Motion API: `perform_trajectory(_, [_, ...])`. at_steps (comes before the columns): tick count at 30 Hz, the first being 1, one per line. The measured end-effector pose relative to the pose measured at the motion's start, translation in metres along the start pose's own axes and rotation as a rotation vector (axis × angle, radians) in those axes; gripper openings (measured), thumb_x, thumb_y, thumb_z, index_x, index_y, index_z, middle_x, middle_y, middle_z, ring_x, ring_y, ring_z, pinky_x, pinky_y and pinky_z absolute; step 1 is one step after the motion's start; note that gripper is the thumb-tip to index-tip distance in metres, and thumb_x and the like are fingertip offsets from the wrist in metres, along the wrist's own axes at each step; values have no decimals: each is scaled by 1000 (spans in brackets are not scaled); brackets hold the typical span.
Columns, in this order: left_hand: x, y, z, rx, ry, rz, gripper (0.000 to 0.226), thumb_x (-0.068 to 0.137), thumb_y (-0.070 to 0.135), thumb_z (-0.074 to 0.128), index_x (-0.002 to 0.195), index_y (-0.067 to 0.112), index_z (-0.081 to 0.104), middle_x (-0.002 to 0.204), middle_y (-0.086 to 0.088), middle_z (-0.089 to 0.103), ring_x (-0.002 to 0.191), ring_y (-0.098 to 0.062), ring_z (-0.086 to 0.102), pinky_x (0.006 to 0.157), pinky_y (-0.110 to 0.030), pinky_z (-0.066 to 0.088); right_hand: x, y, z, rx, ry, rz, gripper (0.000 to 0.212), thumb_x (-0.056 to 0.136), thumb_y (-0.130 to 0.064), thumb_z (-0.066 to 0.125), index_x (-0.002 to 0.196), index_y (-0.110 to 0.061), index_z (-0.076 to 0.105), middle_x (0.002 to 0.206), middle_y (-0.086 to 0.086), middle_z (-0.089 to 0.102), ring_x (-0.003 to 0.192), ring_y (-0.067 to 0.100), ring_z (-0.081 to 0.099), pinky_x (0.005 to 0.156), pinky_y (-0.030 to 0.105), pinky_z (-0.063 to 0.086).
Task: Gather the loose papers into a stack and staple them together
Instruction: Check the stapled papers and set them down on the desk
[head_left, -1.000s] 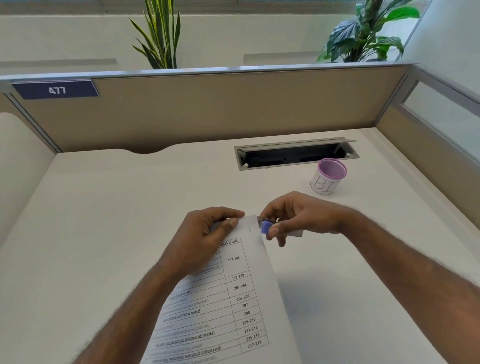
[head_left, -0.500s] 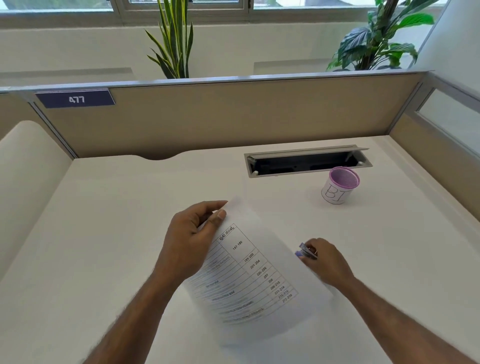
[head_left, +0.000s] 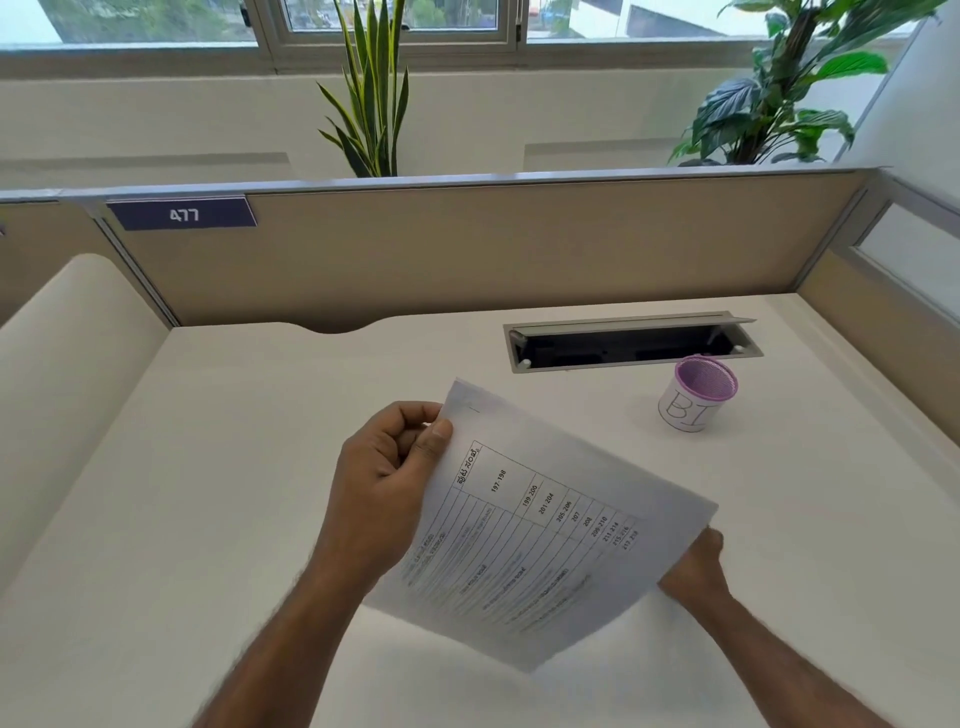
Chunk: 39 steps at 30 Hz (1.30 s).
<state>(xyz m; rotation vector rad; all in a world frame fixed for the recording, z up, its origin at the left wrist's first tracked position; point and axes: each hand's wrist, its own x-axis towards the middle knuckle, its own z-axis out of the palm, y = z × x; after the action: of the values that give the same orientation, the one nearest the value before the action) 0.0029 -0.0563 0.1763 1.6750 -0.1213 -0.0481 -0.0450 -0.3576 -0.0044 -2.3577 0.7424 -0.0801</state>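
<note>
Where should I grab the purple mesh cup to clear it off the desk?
Take the purple mesh cup around its white-labelled side wall, coming from the near right. It stands upright, alone on the desk, its open mouth up; a rim pinch would likely also work.

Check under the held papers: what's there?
The papers are lifted off the desk, pinched by the left hand. The right hand reaches beneath the right edge; its fingers and anything they hold are covered.
</note>
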Motion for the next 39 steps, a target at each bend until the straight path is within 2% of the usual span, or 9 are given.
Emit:
perform_trajectory(4, [-2,4,-3,-45,41,-15,11,93,22,58,90,16,68,73,-2,75,64,-16,71,58,-32,56,4,-28,-33,271,497,-136,19,80,-15,64,99,-10,63,89,5,56,77,25,59,78,25,47])
perform_trajectory(7, [-4,7,-1,-80,87,-8,11,91,17,62,83,15,68,75,-3,74,64,-15,71,54,-26,53,-31,-88,-79,548,691,-292,8,85,-16,58,90,-23,61,85,-4,59,76,7,55,71,17,41])
perform_trajectory(10, [-8,11,8,-81,113,1,10,90,12,63,81,8,65,79,-4,74,66,-17,74,51,-25,55,-70,-145,-89,648,308,-500,5,85,-24,62,86,-28,64,84,-4,68,78,4,61,74,14,46])
perform_trajectory(13, [-17,16,20,-49,132,78,10,86,22,65,80,13,65,83,1,76,71,-18,76,56,-31,61,-100,-181,-77,685,-155,-552,37,83,-44,60,115,-25,64,114,-10,69,109,5,63,89,17,50])
perform_trajectory(15, [-24,20,28,-20,150,152,6,82,27,69,83,21,68,87,5,76,76,-20,76,59,-34,62,-110,-194,-68,715,-290,-522,52,82,-52,55,129,-29,56,131,-10,61,123,6,56,99,26,51])
perform_trajectory(20, [-34,23,40,92,161,315,19,86,21,65,102,23,74,111,14,72,97,-7,71,61,-17,57,-117,-206,-67,884,-305,-484,43,86,-47,60,126,-32,58,120,-10,69,116,13,64,91,28,57])
perform_trajectory(26, [-42,22,44,270,112,434,31,87,26,62,117,23,71,126,14,66,114,-1,63,76,-17,59,-107,-206,-77,934,-214,-406,24,86,-33,53,109,-33,61,101,-22,72,98,7,70,69,19,58])
perform_trajectory(33, [-44,24,45,263,155,460,26,85,33,66,107,23,74,112,14,71,105,-1,65,75,-14,58,-93,-193,-75,1156,-363,-169,31,75,-36,58,104,-26,65,98,-6,77,91,28,74,75,40,62])
perform_trajectory(39, [-41,24,45,251,171,440,22,83,36,67,101,25,72,102,16,69,98,-4,65,70,-10,55,-93,-191,-72,1316,-511,-121,34,74,-33,60,107,-24,65,97,-2,78,87,26,75,71,37,63])
